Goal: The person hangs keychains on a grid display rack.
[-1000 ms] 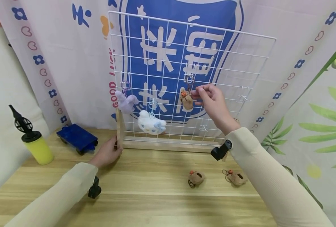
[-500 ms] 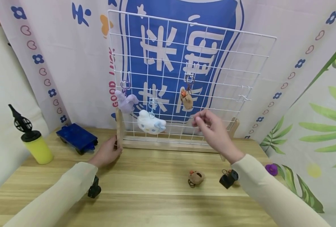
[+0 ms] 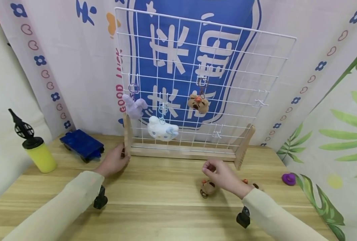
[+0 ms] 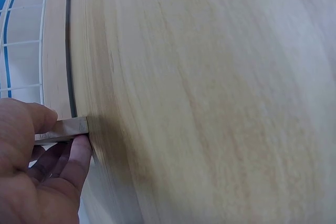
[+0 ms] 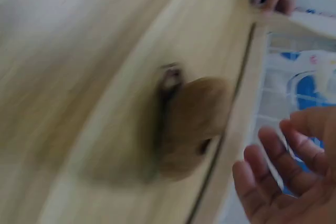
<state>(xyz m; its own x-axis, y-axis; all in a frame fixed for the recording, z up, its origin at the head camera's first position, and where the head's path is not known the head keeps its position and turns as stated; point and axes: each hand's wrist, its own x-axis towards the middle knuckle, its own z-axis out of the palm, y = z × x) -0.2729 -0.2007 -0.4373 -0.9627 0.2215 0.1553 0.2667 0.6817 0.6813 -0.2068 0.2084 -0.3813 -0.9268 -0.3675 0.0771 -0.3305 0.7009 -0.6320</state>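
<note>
My left hand (image 3: 113,162) grips the left wooden foot (image 4: 73,128) of a white wire grid rack, thumb on one side and fingers on the other. My right hand (image 3: 221,172), fingers loosely bent and holding nothing, hovers just above a brown plush keychain (image 3: 207,188) lying on the table. In the right wrist view this plush is blurred and apart from the fingers. A second brown plush keychain (image 3: 255,185) lies partly hidden behind the right wrist. On the rack hang a purple plush keychain (image 3: 134,107), a white plush keychain (image 3: 161,129) and a brown plush keychain (image 3: 198,104).
Bare white hooks (image 3: 216,134) hang at the rack's lower right, with another hook (image 3: 260,102) higher up. A blue toy cart (image 3: 82,145) and a yellow pump bottle (image 3: 41,156) stand at the left. A small purple object (image 3: 288,179) lies near the right edge.
My right hand has let go of the hanging brown plush keychain and come down to the one on the table. The hanging plush has turned. My left hand stays on the rack's foot.
</note>
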